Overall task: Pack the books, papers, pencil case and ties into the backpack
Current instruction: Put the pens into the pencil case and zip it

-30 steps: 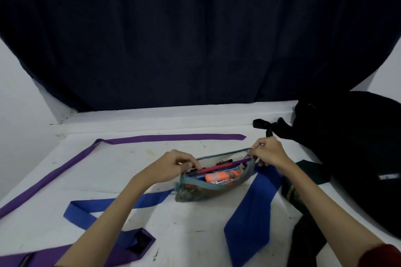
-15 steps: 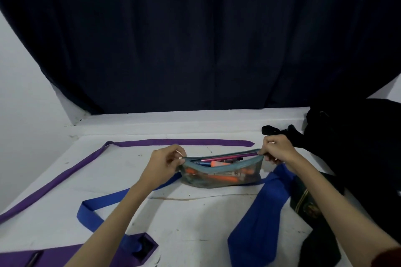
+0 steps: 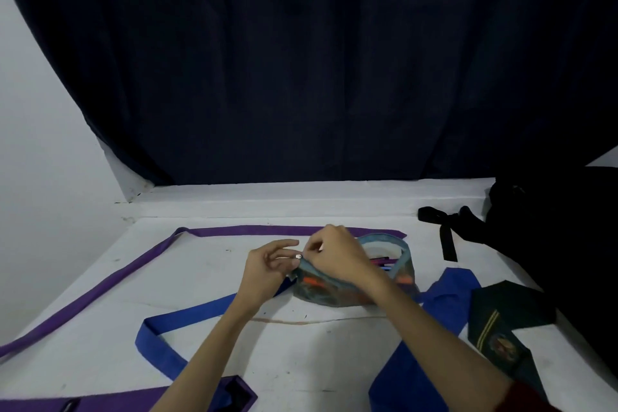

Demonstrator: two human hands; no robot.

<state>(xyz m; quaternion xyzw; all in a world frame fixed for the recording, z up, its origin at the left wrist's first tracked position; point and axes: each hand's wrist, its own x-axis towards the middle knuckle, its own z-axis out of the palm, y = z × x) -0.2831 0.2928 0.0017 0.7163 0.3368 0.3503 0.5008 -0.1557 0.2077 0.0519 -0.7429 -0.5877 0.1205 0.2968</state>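
Pencil case (image 3: pixel 354 284): lies on the white worktop (image 3: pixel 207 278) at centre, on top of the blue tie; its right end now gapes into a loop with pens showing inside, where half a second ago the mouth was pulled out straight.
Right hand (image 3: pixel 337 254): has crossed over from the case's right end to its left end; thumb and fingers pinch a small silver zip pull (image 3: pixel 298 256) there.
Left hand (image 3: pixel 267 269): at the case's left corner, the grip narrow on the fabric edge, upper fingers loosely spread; it has stayed at that end.
Blue tie (image 3: pixel 431 321): runs under the case, wide end toward the near right edge, narrow end folded back at the left.
Purple tie (image 3: pixel 110 281): stretched along the far side behind the case, then down the left; unmoved.
Dark green tie (image 3: pixel 501 324): beside the blue tie's wide end, at the right.
Backpack (image 3: pixel 561 244): black, at the far right, well apart from the case, a strap lying toward the centre.
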